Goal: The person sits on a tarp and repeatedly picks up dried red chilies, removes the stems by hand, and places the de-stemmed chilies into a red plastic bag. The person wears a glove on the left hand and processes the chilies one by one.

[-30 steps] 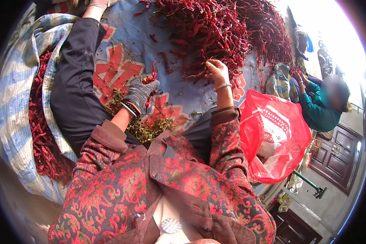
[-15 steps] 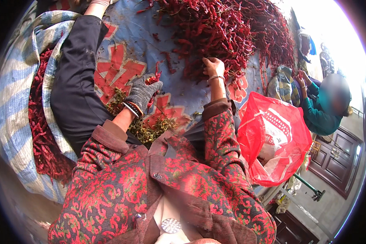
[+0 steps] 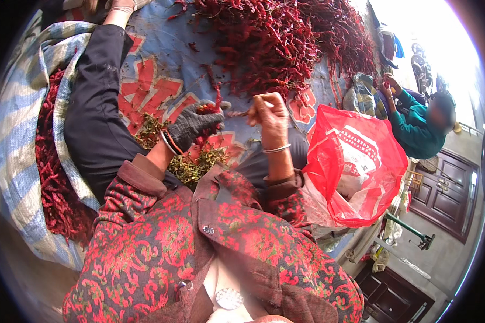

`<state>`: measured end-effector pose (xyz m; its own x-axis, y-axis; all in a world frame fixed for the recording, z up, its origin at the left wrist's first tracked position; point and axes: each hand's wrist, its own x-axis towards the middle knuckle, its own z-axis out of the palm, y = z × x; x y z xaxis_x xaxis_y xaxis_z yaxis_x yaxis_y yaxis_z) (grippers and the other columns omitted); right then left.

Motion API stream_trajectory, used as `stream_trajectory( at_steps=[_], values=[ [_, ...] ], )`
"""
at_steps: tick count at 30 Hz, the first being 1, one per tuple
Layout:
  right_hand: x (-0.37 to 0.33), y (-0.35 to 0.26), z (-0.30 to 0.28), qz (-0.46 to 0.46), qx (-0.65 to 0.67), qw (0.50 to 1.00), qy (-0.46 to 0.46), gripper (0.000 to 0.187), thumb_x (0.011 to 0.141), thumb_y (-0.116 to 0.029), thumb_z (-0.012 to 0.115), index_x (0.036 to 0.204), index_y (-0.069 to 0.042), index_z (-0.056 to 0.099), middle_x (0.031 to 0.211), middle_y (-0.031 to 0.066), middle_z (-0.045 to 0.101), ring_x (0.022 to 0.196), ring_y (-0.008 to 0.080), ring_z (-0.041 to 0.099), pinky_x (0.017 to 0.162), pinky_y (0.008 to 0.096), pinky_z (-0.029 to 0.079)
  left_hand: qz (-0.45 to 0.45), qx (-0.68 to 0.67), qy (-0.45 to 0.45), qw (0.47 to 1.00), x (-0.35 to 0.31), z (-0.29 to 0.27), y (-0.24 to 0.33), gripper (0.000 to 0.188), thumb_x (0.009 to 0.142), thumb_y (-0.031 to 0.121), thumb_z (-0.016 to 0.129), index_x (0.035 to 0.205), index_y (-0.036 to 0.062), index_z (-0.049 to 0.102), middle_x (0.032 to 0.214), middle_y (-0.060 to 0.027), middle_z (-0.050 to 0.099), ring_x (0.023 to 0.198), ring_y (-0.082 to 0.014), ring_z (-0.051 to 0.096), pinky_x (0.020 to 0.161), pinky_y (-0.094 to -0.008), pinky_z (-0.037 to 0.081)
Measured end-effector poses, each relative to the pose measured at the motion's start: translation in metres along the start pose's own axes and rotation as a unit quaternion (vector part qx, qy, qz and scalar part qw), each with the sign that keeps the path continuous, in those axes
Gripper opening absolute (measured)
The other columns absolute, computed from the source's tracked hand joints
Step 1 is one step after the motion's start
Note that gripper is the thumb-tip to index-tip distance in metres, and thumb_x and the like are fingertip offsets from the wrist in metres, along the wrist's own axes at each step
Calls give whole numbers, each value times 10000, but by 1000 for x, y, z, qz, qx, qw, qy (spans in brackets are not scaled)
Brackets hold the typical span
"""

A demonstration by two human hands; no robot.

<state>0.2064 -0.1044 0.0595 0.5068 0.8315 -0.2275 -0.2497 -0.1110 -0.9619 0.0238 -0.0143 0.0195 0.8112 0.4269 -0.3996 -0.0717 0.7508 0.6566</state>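
Observation:
My left hand (image 3: 193, 125), in a grey knitted glove, is closed around a few dried red chillies (image 3: 219, 97) whose ends stick out above and below the fingers. Close by on its right, my bare right hand (image 3: 273, 116) is in a pinch. A thin, blurred dark-red chilli (image 3: 236, 113) reaches from its fingertips toward the glove. Beneath the hands, a heap of dry greenish stalks (image 3: 199, 166) lies in front of my lap. Beyond them spreads a large pile of dried red chillies (image 3: 264, 46) on a blue sheet (image 3: 167, 40) with red print.
A red plastic bag (image 3: 331, 134) stands open by my right side. On the left, a blue-and-white striped woven sack (image 3: 24, 145) holds more chillies. Another person (image 3: 415, 126) in a green top sits at the far right, hands raised. Dark doors (image 3: 444, 194) are behind.
My right hand has come back from the edge of the pile to beside the glove, now with a chilli at its fingertips. My left hand has shifted slightly right, still gripping chillies.

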Motion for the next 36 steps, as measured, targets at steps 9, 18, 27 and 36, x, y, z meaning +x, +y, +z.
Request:
stream_trajectory(
  at_steps=[9, 18, 27, 36],
  values=[
    [3, 26, 30, 139, -14, 990, 17, 131, 925, -216, 575, 1023, -137, 542, 600, 12, 571, 384, 50, 417, 337, 205, 306, -49, 106, -1, 993, -9, -1, 6, 173, 845, 246, 661, 916, 91, 632, 725, 19, 614, 609, -48, 529, 528, -182, 389],
    [-27, 6, 9, 125, -132, 977, -112, 335, 861, -122, 632, 1170, -42, 529, 892, 16, 637, 657, 68, 553, 535, 198, 457, -42, 61, 41, 996, 4, -4, -13, 128, 851, 168, 665, 931, 82, 613, 760, 4, 628, 668, -66, 578, 578, -202, 442],
    [-118, -127, -103, -195, -626, 655, 376, 154, 878, -107, 588, 1014, -42, 615, 861, 82, 633, 655, 167, 570, 585, 316, 456, -2, -14, 109, 994, 8, -14, -16, 171, 835, 57, 639, 999, 32, 600, 838, -60, 653, 664, -116, 612, 597, -237, 514],
    [-50, -71, -82, -93, -381, 894, 215, 202, 909, -133, 574, 1077, -36, 634, 864, 29, 652, 614, 48, 538, 537, 185, 425, 11, 0, 137, 990, 17, -28, -30, 151, 802, 75, 692, 918, 77, 596, 745, -17, 609, 597, -106, 578, 544, -229, 479]
  ],
)
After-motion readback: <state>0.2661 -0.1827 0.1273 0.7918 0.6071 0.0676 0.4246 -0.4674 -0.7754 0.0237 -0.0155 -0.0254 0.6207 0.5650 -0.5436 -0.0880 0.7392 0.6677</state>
